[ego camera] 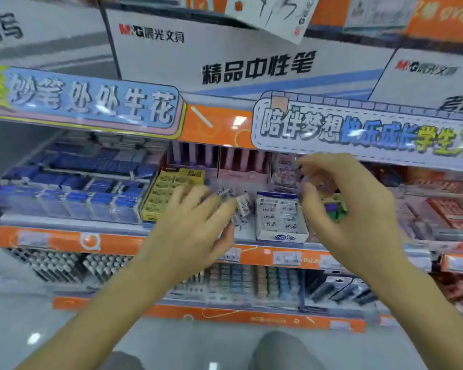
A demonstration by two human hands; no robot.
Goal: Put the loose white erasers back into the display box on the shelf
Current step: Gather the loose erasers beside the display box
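Observation:
A white display box with blue trim stands on the middle shelf, with rows of wrapped white erasers in it. Several loose white erasers lie in a small heap just left of the box. My left hand is spread over that heap, its fingertips at the erasers; blur hides whether any is gripped. My right hand hovers to the right of the box, above the shelf, with fingers curled and apart and nothing seen in them.
A yellow eraser box stands left of the heap, blue packs further left. Pink boxes sit behind. A green item lies by my right hand. A banner overhangs the shelf.

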